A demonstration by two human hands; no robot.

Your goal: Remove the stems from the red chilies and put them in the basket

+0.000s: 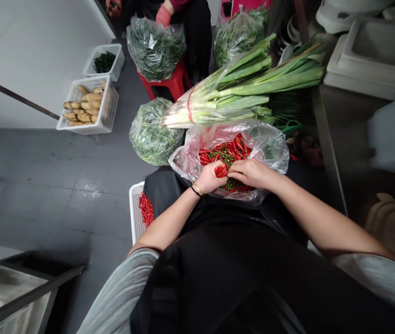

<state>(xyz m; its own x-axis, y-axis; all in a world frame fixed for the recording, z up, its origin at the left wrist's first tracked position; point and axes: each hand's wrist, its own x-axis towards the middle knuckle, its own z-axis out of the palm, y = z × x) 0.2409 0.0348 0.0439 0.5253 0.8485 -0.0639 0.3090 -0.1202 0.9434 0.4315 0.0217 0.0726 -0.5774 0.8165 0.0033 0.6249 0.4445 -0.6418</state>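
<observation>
A clear plastic bag (pixel 270 144) lies open on my lap, filled with red chilies (pixel 236 147) that have green stems. Above the bag my left hand (pixel 212 176) is closed around several red chilies (pixel 220 171), which show at the top of its grip. Meeting it from the right, my right hand (pixel 249 172) has its fingers pinched together near the left fingertips. Whatever sits in that pinch is hidden. Beside my left thigh stands a white basket (pixel 135 213) with more red chilies (pixel 145 209) in it.
Leeks (pixel 232 88) lie beyond the bag, next to bagged greens (pixel 156 132). Another person's gloved hand (pixel 163 16) touches a bag of greens (pixel 156 48) on a red stool (pixel 180 81). Baskets of tubers (pixel 109 109) and dark greens (pixel 117 62) stand by the wall. A metal edge (pixel 329 144) runs along my right.
</observation>
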